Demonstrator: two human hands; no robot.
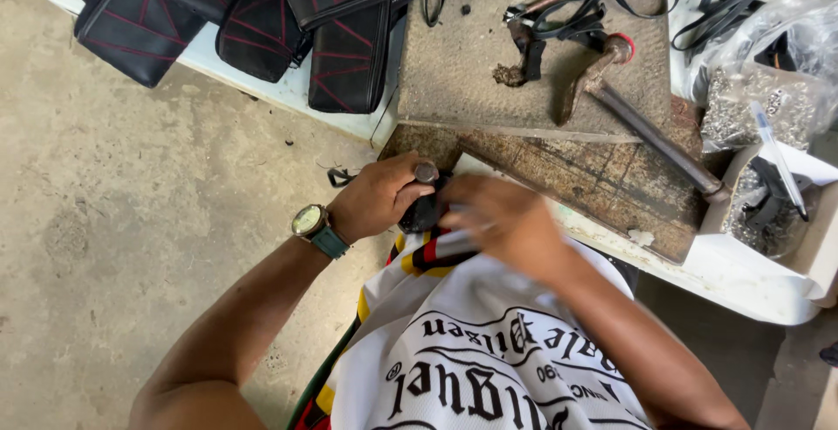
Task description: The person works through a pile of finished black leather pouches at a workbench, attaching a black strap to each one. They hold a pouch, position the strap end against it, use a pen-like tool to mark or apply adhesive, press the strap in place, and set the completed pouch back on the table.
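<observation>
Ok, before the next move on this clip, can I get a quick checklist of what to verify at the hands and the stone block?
1. Left hand grips the small dark piece: ok, fingers wrap it, thumb on top.
2. Right hand steady on the piece: cannot tell, it is motion-blurred.
3. Hammer within sight and free: ok, lying on the stone block, no hand on it.
4. Straps clear of the hammer: not ok, the black loops lie tangled by its head.
5. Bag of metal fittings out of the hands' way: ok, off at the table's right side.
</observation>
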